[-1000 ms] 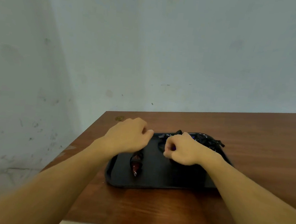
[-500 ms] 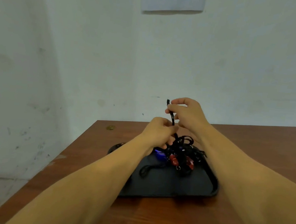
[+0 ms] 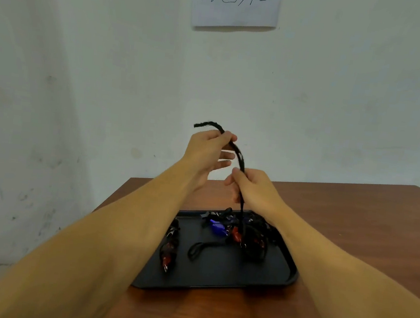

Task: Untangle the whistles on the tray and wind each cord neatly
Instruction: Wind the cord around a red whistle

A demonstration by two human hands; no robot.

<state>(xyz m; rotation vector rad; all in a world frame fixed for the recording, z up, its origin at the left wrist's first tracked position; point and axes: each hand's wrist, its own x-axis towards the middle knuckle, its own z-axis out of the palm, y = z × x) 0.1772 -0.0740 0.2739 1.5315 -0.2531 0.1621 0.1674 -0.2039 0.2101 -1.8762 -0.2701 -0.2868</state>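
A black tray point(image 3: 263, 278) lies on the wooden table point(image 3: 349, 251). At its far right sits a tangle of black cords with a blue whistle point(image 3: 217, 227) and a red whistle point(image 3: 236, 235) in it. A red whistle wound in its cord point(image 3: 169, 251) lies apart at the tray's left. One black cord point(image 3: 240, 159) rises from the tangle. My left hand point(image 3: 208, 149) pinches it high up, near its free end. My right hand point(image 3: 253, 189) grips the same cord lower down, above the tray.
A loose black cord loop point(image 3: 195, 250) lies in the middle of the tray. A sheet of paper point(image 3: 235, 3) with handwriting hangs on the white wall behind. The table's left edge runs close to the tray.
Both hands have risen from the tray, drawing one black cord up out of the tangle. My left hand now holds it higher than my right. The view has tilted upward.
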